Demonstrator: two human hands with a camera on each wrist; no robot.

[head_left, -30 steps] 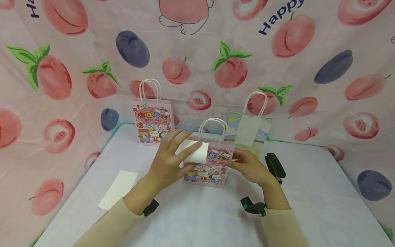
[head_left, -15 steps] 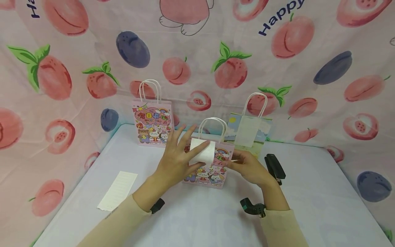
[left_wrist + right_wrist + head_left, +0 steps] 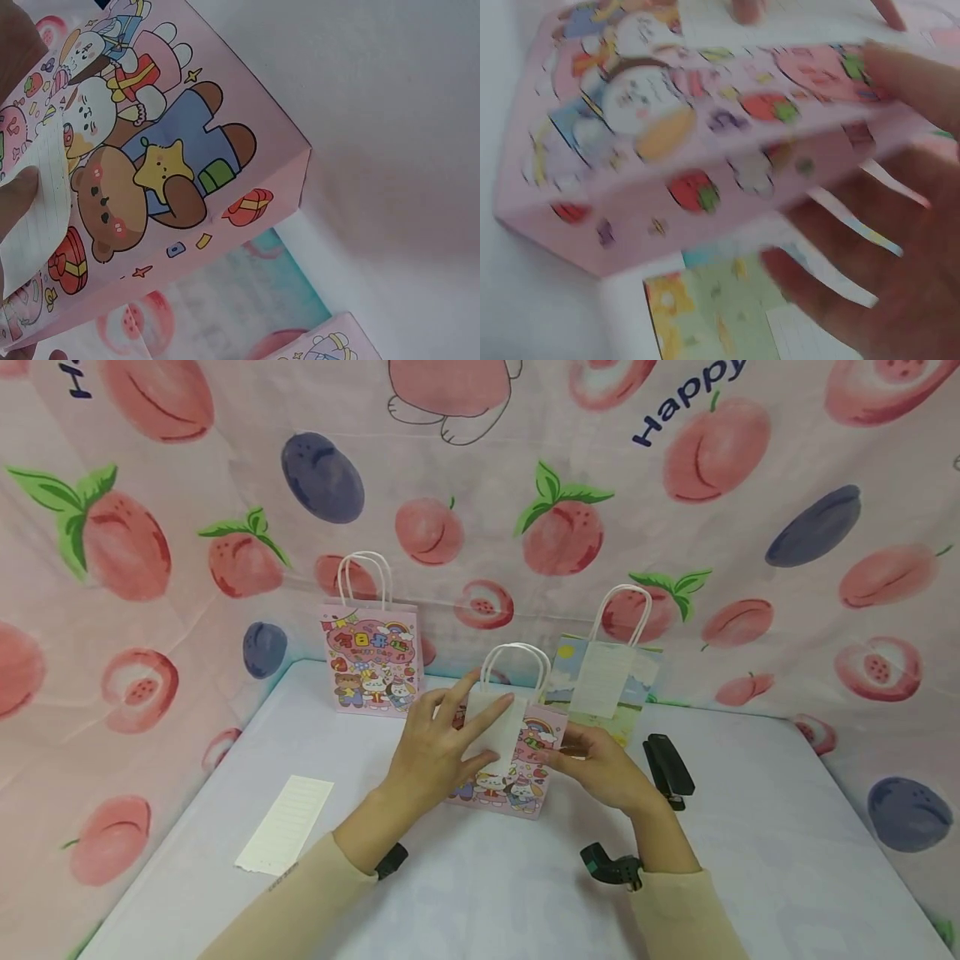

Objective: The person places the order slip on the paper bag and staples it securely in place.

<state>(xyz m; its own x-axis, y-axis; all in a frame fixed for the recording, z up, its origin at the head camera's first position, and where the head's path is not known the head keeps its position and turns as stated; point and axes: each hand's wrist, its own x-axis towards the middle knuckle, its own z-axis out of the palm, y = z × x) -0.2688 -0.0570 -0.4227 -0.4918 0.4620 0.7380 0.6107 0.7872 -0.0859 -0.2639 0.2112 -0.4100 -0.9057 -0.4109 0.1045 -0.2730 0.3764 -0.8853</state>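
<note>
pink gift bag (image 3: 521,778) between both hands (image 3: 427,739) (image 3: 606,768)

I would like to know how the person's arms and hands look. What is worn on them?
The left sleeve and right sleeve are light beige and end before the hands. A small black device shows beside the left cuff; a curved black piece with a teal patch sits by the right cuff. No glove or ring shows on the left hand or right hand.
</note>
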